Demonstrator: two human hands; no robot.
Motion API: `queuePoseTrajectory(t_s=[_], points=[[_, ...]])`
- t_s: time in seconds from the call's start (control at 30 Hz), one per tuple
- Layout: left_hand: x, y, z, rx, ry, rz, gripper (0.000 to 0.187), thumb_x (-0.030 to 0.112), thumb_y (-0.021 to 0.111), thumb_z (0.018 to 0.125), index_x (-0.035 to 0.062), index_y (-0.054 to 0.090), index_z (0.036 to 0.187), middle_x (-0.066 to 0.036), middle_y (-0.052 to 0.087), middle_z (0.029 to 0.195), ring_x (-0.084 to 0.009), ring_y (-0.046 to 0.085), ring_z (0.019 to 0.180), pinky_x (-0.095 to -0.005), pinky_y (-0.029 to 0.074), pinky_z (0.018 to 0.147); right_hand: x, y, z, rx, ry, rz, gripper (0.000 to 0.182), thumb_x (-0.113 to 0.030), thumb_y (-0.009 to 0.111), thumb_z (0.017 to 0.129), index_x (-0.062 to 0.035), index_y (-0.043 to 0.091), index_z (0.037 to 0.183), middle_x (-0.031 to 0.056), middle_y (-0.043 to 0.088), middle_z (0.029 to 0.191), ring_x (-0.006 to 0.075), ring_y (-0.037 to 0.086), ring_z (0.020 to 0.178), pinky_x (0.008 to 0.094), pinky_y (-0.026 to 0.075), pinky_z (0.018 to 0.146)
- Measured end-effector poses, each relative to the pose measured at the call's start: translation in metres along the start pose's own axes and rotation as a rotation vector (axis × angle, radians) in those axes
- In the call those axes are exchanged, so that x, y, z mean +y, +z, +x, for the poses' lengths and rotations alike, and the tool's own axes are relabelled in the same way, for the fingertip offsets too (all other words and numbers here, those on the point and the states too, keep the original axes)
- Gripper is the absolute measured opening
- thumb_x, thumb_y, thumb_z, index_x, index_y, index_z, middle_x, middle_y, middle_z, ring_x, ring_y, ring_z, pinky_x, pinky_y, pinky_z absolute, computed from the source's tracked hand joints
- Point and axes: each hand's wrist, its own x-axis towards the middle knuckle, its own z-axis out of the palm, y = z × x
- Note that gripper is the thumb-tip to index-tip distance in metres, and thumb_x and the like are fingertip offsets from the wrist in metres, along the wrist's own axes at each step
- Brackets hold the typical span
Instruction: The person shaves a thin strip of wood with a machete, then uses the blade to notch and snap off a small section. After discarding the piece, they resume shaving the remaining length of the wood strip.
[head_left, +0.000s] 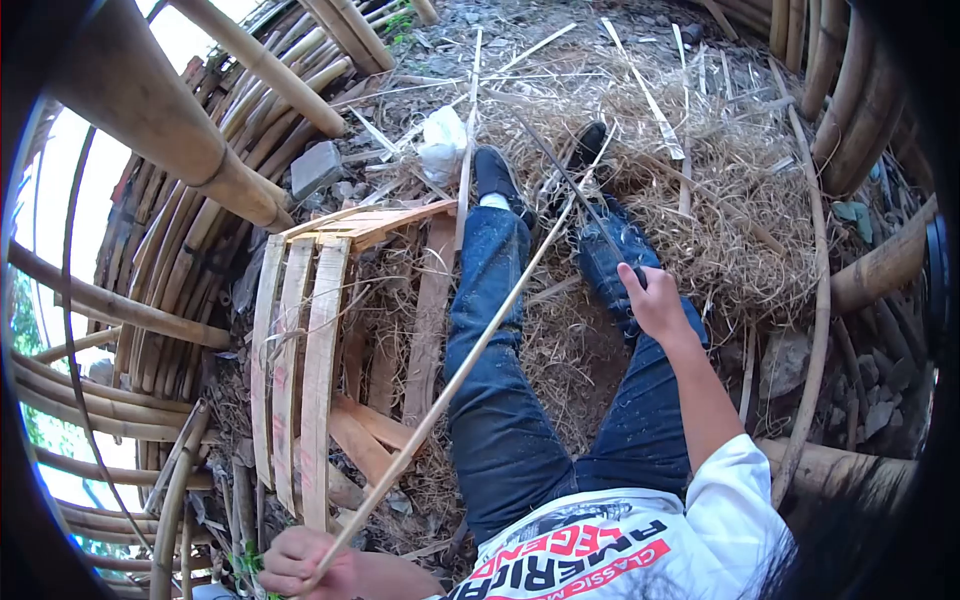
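I sit on the ground with my legs in blue jeans (500, 400) stretched out. My left hand (300, 562), at the bottom edge, grips the near end of a long thin bamboo strip (470, 350) that runs diagonally up across my left leg toward my shoes. My right hand (655, 300) rests over my right knee and is closed on the handle of a long dark blade (575, 190). The blade points up-left and crosses the strip's far end near my right shoe (590, 140).
A wooden slatted frame (310, 380) lies to the left of my legs. Thick bamboo poles (160, 110) stand on the left and bent bamboo (850, 90) on the right. Dry shavings (730, 170) and loose strips cover the ground; a grey stone (316, 168) and white bag (442, 140) lie ahead.
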Motion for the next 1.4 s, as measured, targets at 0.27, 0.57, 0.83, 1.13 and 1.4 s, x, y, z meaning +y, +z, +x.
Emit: queuePoseTrajectory(t_s=[0.27, 0.57, 0.83, 1.13, 1.4], points=[[-0.013, 0.01, 0.005, 0.436, -0.066, 0.562, 0.034, 0.024, 0.074, 0.088, 0.0056, 0.045, 0.084, 0.0, 0.041, 0.072, -0.0102, 0.042, 0.065, -0.0222, 0.039, 0.052, -0.088, 0.029, -0.073, -0.283, -0.075, 0.205, 0.047, -0.045, 0.066, 0.09, -0.0007, 0.06, 0.074, 0.0164, 0.059, 0.058, 0.0296, 0.062, 0.052, 0.0392, 0.046, 0.05], [0.002, -0.004, -0.011, 0.388, -0.529, 0.473, 0.024, 0.015, 0.071, 0.088, 0.0008, 0.053, 0.081, -0.006, 0.057, 0.068, -0.0184, 0.065, 0.063, -0.037, 0.06, 0.06, -0.103, 0.08, -0.147, -0.476, -0.195, 0.442, 0.035, -0.033, 0.066, 0.093, -0.0026, 0.055, 0.079, 0.0111, 0.053, 0.054, 0.0262, 0.057, 0.048, 0.0348, 0.042, 0.048], [0.028, 0.002, -0.009, 0.12, -0.937, 0.633, 0.021, 0.012, 0.066, 0.091, -0.006, 0.064, 0.08, -0.016, 0.07, 0.073, -0.0186, 0.069, 0.062, -0.0295, 0.056, 0.059, -0.126, 0.089, -0.178, -0.596, -0.278, 0.38, 0.027, -0.026, 0.071, 0.089, -0.0016, 0.058, 0.089, 0.0121, 0.058, 0.06, 0.0301, 0.063, 0.054, 0.0349, 0.046, 0.052], [0.047, 0.004, -0.013, -0.152, -1.493, 0.135, 0.028, 0.015, 0.059, 0.095, -0.0065, 0.067, 0.079, -0.01, 0.067, 0.065, -0.0159, 0.067, 0.058, -0.0255, 0.053, 0.054, -0.123, 0.073, -0.202, -0.598, -0.341, 0.313, 0.029, -0.022, 0.074, 0.085, 0.0012, 0.058, 0.091, 0.0156, 0.058, 0.063, 0.0326, 0.064, 0.057, 0.0353, 0.047, 0.053], [0.012, 0.009, -0.09, -0.565, -1.926, -0.44, 0.033, 0.028, 0.047, 0.101, 0.0015, 0.061, 0.087, -0.01, 0.068, 0.072, -0.0179, 0.068, 0.067, -0.0283, 0.054, 0.063, -0.089, 0.057, -0.224, -0.684, -0.23, 0.236, 0.028, -0.023, 0.073, 0.086, 0.0014, 0.06, 0.09, 0.017, 0.06, 0.064, 0.0344, 0.066, 0.06, 0.0362, 0.048, 0.055]])
